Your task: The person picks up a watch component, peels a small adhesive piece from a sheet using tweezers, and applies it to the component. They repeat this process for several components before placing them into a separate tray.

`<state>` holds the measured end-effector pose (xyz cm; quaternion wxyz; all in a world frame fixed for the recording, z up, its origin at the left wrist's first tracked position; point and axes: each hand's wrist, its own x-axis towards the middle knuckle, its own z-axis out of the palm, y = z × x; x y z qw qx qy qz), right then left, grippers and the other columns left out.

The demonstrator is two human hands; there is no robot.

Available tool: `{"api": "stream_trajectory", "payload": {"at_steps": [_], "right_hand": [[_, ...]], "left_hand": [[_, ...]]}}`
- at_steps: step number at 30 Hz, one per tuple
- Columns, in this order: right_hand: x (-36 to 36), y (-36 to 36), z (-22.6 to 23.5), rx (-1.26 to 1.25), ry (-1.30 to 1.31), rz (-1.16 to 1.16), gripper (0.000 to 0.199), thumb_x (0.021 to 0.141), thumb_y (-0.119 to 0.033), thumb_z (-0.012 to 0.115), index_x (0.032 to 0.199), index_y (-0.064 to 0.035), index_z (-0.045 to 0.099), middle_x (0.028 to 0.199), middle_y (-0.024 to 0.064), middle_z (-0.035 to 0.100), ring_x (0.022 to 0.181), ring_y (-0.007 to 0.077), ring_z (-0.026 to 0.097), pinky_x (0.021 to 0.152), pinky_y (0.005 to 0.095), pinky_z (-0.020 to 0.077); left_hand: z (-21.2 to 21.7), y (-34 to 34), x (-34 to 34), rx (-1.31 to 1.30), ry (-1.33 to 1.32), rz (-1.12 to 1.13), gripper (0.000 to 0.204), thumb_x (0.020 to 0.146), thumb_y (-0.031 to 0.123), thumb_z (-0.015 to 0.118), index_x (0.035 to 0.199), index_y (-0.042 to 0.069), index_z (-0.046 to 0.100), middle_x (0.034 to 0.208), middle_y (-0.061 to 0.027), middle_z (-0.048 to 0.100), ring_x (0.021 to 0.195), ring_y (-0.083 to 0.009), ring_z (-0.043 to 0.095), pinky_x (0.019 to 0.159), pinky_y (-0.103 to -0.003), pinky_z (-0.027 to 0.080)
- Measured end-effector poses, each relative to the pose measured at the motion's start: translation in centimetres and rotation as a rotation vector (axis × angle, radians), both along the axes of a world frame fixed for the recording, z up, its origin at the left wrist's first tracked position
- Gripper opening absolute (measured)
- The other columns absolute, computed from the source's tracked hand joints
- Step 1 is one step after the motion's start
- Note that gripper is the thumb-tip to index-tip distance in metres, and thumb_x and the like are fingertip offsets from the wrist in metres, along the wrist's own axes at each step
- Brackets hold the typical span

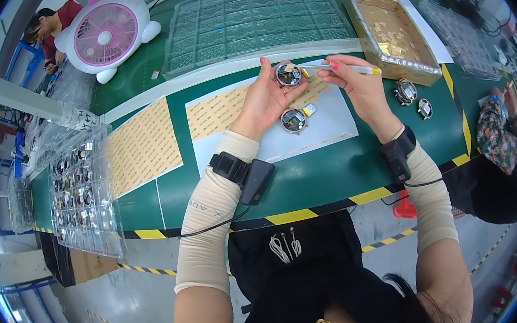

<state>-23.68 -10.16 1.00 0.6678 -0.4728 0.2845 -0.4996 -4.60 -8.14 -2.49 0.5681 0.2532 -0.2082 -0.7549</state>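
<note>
My left hand (264,98) is closed round the edge of an open round watch case (289,75), dark inside with small electronic parts. A small tan adhesive piece shows at its upper rim, and a yellow tab sticks out at its right. Between the fingers of my right hand (357,85) is a slim white pen-like tool (363,70) with a thin metal tip, which reaches to the case. Its exact kind cannot be made out. Just below my left fingers, a second open watch case (292,120) with a silver-and-yellow battery (309,110) lies on a sheet of adhesive labels (337,127).
Another label sheet (143,145) and a clear tray of watch parts (83,199) are at left. Two watch pieces (405,91) lie at right, below a cardboard box (425,71) of tan scraps. Clear trays (256,20) and a pink-white fan (106,39) stand behind. People sit at both sides.
</note>
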Motion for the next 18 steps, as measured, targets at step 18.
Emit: {"api": "stream_trajectory", "payload": {"at_steps": [18], "right_hand": [[1.0, 0.8, -1.3, -0.380, 0.348, -0.041, 0.016, 0.081, -0.001, 0.058, 0.095, 0.0039, 0.062, 0.091, 0.0102, 0.058, 0.084, 0.0168, 0.060, 0.072, 0.0258, 0.0511]], "left_hand": [[0.0, -0.2, -0.3, -0.010, -0.013, 0.024, 0.029, 0.093, 0.015, 0.033, 0.112, -0.005, 0.040, 0.105, -0.0187, 0.051, 0.096, -0.0294, 0.056, 0.089, -0.037, 0.048]]}}
